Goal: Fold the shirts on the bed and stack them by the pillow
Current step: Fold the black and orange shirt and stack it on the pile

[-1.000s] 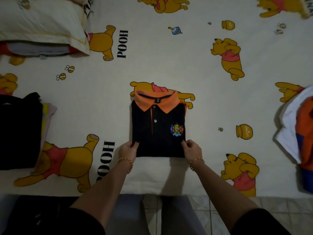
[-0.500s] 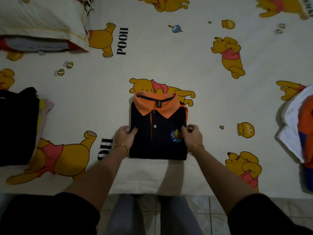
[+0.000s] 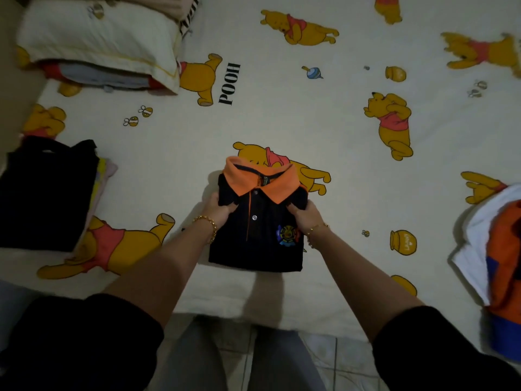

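While both hands are on the folded polo shirt [image 3: 260, 244], I log the writing first. Clock directions are taken from the shirt, with 12 pointing away from me across the bed.

- Bed sheet [image 3: 324, 114]: cream with a yellow bear print. "POOH" [image 3: 229, 83] in black capitals at 12 o'clock, running sideways. It is the only word I can read.
- Honey pot print [image 3: 403, 241] at 3 o'clock: carries lettering, too small to make out.
- Neck label [image 3: 265, 181] inside the orange collar [image 3: 260, 182]: dark tag with pale marks, not legible.
- Chest crest [image 3: 288, 235]: round, multicoloured, no readable text.

Shirt: black, orange collar and placket trim, two buttons showing, folded to a rectangle, front up, collar towards 12. It lies on the sheet near the edge closest to me.

Left hand [image 3: 219, 208]: grips the shirt's 9 o'clock edge just below the collar, thumb on top, fingers tucked beneath. Gold bracelet [image 3: 207, 224] on the wrist.
Right hand [image 3: 306, 217]: grips the 3 o'clock edge at the same height, thumb on top of the fabric, just above the crest. Thin gold chain on the wrist.

Surroundings: folded stack [image 3: 45, 193], black garment on top, at 9 o'clock. Pillow [image 3: 98, 38] at 10 o'clock, beyond the stack. Unfolded white, orange and blue clothes [image 3: 499, 263] at 3 o'clock, at the frame edge.
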Demonstrator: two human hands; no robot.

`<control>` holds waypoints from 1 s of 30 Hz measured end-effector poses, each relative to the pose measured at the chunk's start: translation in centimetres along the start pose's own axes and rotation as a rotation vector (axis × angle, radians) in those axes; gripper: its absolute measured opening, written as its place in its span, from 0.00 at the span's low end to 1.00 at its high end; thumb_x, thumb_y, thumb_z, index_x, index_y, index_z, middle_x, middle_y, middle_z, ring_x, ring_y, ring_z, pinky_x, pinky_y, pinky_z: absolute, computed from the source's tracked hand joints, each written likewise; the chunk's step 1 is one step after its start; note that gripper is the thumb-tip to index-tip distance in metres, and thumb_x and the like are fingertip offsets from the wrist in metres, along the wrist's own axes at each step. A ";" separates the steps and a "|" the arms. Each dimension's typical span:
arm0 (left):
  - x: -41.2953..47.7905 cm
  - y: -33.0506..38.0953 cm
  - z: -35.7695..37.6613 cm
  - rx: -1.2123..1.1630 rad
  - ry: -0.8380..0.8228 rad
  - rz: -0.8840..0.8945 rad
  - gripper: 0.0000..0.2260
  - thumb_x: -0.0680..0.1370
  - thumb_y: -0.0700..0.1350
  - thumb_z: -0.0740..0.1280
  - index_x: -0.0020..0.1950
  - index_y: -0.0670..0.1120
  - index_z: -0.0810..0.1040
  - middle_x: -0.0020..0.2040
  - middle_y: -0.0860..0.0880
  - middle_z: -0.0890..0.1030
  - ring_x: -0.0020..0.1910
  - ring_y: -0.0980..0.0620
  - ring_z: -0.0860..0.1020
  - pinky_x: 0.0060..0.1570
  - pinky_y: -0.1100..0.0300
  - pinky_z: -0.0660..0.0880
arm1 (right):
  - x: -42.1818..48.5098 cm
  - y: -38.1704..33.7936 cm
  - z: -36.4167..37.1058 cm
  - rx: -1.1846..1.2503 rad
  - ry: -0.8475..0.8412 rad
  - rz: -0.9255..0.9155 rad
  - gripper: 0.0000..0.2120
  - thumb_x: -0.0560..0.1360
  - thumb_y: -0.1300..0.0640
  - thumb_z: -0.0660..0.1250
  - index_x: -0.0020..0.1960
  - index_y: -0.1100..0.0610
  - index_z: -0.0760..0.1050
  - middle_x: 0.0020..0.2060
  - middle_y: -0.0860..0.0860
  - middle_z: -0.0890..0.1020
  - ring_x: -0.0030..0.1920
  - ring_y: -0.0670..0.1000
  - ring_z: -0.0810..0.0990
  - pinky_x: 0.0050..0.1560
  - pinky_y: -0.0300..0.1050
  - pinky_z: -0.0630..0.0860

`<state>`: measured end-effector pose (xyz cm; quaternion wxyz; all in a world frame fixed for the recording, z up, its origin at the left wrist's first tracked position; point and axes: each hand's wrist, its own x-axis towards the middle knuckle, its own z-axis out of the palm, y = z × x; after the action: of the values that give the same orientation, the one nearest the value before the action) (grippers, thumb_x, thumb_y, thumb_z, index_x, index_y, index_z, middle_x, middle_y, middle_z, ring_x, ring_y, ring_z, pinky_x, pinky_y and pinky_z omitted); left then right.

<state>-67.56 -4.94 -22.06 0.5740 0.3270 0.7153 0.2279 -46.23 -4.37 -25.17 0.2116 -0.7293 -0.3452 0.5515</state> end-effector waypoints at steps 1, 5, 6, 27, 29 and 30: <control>-0.5 0.2 -1.2 -0.011 -0.007 0.012 0.19 0.78 0.43 0.65 0.68 0.46 0.67 0.58 0.49 0.75 0.52 0.50 0.74 0.41 0.62 0.70 | -0.9 -1.0 0.6 0.002 -0.014 -0.039 0.21 0.75 0.52 0.68 0.65 0.59 0.71 0.59 0.56 0.79 0.59 0.57 0.78 0.62 0.56 0.73; -1.7 0.7 -8.0 -0.083 0.016 0.059 0.20 0.76 0.43 0.68 0.67 0.47 0.69 0.59 0.46 0.78 0.55 0.48 0.77 0.49 0.56 0.74 | -4.5 -5.2 4.3 0.068 -0.068 -0.152 0.20 0.76 0.55 0.68 0.66 0.58 0.71 0.57 0.52 0.79 0.57 0.54 0.78 0.60 0.52 0.74; -1.8 0.4 -9.2 -0.101 0.026 0.061 0.19 0.76 0.43 0.68 0.66 0.47 0.70 0.59 0.47 0.79 0.55 0.48 0.78 0.51 0.55 0.75 | -5.0 -5.6 5.2 0.081 -0.084 -0.144 0.20 0.75 0.57 0.68 0.66 0.58 0.71 0.57 0.52 0.79 0.56 0.54 0.78 0.60 0.53 0.75; 2.3 -6.2 -50.3 0.141 0.192 0.108 0.17 0.79 0.41 0.63 0.67 0.49 0.68 0.59 0.49 0.76 0.57 0.47 0.74 0.52 0.56 0.69 | -12.3 -16.7 45.4 0.192 -0.201 -0.090 0.15 0.76 0.62 0.64 0.60 0.56 0.66 0.58 0.56 0.77 0.58 0.56 0.76 0.60 0.55 0.74; 3.6 -6.2 -51.0 0.146 0.220 0.121 0.16 0.80 0.43 0.63 0.67 0.49 0.69 0.56 0.52 0.75 0.54 0.49 0.73 0.51 0.56 0.68 | -11.1 -17.4 46.5 0.144 -0.161 -0.108 0.16 0.76 0.61 0.63 0.63 0.58 0.66 0.57 0.54 0.76 0.57 0.55 0.76 0.60 0.53 0.74; 4.6 -6.5 -51.3 0.150 0.220 0.127 0.15 0.79 0.44 0.63 0.66 0.49 0.69 0.55 0.52 0.75 0.55 0.49 0.74 0.51 0.56 0.69 | -10.3 -17.6 47.1 0.113 -0.130 -0.119 0.16 0.77 0.61 0.63 0.64 0.58 0.66 0.56 0.54 0.76 0.57 0.55 0.76 0.59 0.52 0.74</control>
<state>-119.22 -3.49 -17.61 0.4506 0.3866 0.7667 0.2444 -97.28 -3.56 -20.50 0.2619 -0.6571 -0.3692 0.6028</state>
